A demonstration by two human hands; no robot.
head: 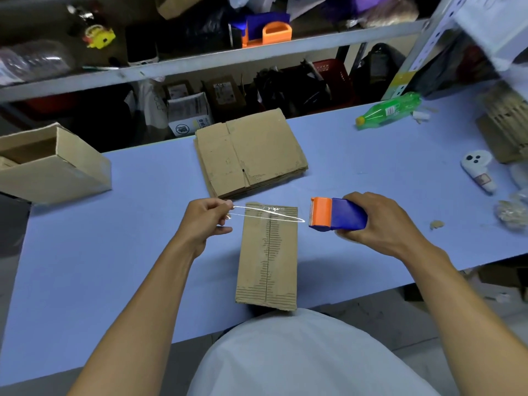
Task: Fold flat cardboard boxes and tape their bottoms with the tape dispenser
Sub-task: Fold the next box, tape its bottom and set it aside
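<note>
Box [267, 258] sits upside-down on the desk [114, 238], seam running toward the person. Clear tape [265, 214] stretches crosswise over its far end, left hand [204, 221] pinching the free end, right hand [380, 221] gripping the tape dispenser [337, 214].

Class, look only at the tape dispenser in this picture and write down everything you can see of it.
The tape dispenser is a small handheld one of what looks like plastic, with a blue body and an orange front end that points left. The right hand grips the blue body, holding it just right of the folded cardboard box on the blue table. A strip of clear tape runs from its orange end across the far end of the box to the left hand, whose fingers pinch the free end.
</note>
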